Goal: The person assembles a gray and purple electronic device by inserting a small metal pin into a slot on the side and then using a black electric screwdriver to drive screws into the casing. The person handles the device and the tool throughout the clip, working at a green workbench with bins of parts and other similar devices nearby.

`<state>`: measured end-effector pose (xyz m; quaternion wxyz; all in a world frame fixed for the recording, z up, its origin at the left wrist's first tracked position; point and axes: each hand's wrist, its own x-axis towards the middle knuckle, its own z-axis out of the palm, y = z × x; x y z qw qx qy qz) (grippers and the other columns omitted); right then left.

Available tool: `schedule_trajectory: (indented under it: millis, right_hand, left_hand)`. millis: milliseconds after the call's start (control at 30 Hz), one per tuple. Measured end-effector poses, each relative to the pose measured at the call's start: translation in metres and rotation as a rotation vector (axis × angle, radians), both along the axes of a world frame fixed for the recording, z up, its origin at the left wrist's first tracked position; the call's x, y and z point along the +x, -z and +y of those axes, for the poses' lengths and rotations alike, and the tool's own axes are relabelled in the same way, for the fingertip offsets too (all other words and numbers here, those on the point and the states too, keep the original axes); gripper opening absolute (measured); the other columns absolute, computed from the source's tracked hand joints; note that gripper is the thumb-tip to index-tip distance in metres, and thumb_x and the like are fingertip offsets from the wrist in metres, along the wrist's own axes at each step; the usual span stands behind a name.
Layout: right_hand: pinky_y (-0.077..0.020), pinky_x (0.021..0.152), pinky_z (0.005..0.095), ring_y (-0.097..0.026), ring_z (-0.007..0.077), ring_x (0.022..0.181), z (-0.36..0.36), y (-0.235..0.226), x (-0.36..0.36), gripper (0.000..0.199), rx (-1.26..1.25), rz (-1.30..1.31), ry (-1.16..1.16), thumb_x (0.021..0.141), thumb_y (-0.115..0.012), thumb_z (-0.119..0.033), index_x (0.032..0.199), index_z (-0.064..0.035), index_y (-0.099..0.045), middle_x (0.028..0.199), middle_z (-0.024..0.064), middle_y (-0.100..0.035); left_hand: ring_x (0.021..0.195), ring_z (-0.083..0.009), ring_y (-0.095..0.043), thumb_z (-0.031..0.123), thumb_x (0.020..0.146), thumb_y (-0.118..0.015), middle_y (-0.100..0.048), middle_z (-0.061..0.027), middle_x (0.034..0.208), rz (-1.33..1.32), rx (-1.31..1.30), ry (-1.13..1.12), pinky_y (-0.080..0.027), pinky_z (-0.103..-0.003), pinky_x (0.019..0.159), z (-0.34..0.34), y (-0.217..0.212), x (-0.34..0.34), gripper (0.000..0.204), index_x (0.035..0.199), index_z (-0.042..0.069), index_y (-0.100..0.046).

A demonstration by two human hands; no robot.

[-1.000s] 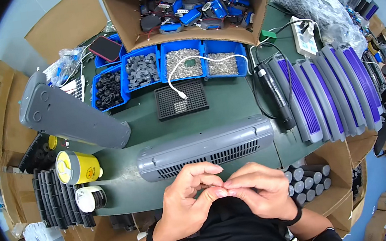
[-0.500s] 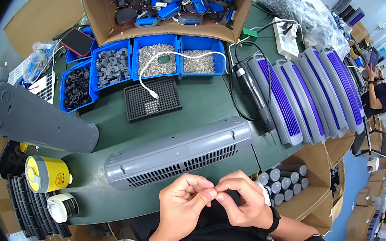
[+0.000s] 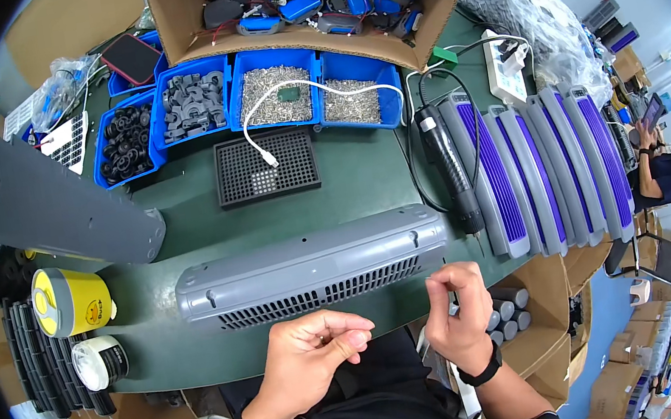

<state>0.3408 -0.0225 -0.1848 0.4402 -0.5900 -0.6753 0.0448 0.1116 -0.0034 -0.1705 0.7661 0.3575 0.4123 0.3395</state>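
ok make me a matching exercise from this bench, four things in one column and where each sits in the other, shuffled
Things:
1. electric screwdriver
2. yellow canister
3. black grid tray
4. long grey vented housing

Places:
A. at the left edge of the green table, above a roll of tape
B. lying across the table just beyond the left hand and right hand
C. below the blue bins of small parts, with a white cable end on it
D. beside the row of grey and purple panels on the right

Pairs: 1-D, 2-A, 3-C, 4-B
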Motion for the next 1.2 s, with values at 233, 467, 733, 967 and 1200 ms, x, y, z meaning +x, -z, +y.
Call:
schedule_trajectory:
  millis: [233,467,733,967,1200]
  right_hand:
    - [-0.0525,0.06,0.037,-0.066,0.031,0.076,0.011,0.015,0.004,0.025,0.06,-0.131,0.01,0.084,-0.074,0.012,0.103,-0.0007,-0.063,0.089,0.0128,-0.067]
    - [-0.0525,0.06,0.0375,-0.066,0.0307,0.076,0.008,0.022,0.008,0.023,0.074,-0.152,0.023,0.086,-0.075,0.01,0.102,-0.0011,-0.064,0.089,0.0124,-0.067]
    - [-0.0529,0.06,0.0357,-0.066,0.0288,0.074,0.012,0.031,0.005,0.024,0.11,-0.078,0.031,0.085,-0.078,0.01,0.103,0.0,-0.065,0.091,0.0121,-0.067]
    - [-0.0524,0.059,0.0294,-0.066,0.0192,0.068,-0.011,-0.002,0.011,0.015,-0.339,0.171,0.05,0.089,-0.075,0.008,0.1,0.0004,-0.069,0.094,0.0114,-0.067]
    - [-0.0551,0.064,0.0378,-0.068,0.03,0.077,-0.013,-0.002,0.014,0.016,-0.361,-0.053,-0.131,0.084,-0.078,0.004,0.098,-0.0015,-0.074,0.094,0.0117,-0.068]
  left_hand:
    - [0.084,-0.0161,-0.072,-0.002,0.099,-0.071,-0.077,-0.0148,0.099,0.032,0.013,0.011,-0.06,-0.03,0.076,0.003,-0.009,-0.013,0.014,0.11,-0.005,-0.078]
    - [0.088,-0.0174,-0.074,-0.005,0.096,-0.073,-0.077,-0.0159,0.1,0.036,0.053,0.027,-0.063,-0.03,0.079,0.002,-0.008,-0.018,0.012,0.108,-0.006,-0.074]
    - [0.088,-0.0135,-0.073,-0.004,0.096,-0.074,-0.078,-0.0131,0.099,-0.018,-0.054,0.097,-0.061,-0.027,0.078,-0.009,0.001,-0.008,0.016,0.111,-0.006,-0.072]
    - [0.078,-0.0105,-0.069,-0.004,0.094,-0.075,-0.076,-0.0091,0.092,0.103,0.063,0.049,-0.058,-0.025,0.068,-0.005,0.017,-0.016,0.007,0.102,-0.004,-0.073]
    - [0.077,-0.0094,-0.068,-0.001,0.095,-0.076,-0.076,-0.0079,0.088,0.2,0.046,0.081,-0.057,-0.025,0.066,0.001,0.015,-0.017,0.005,0.098,-0.004,-0.077]
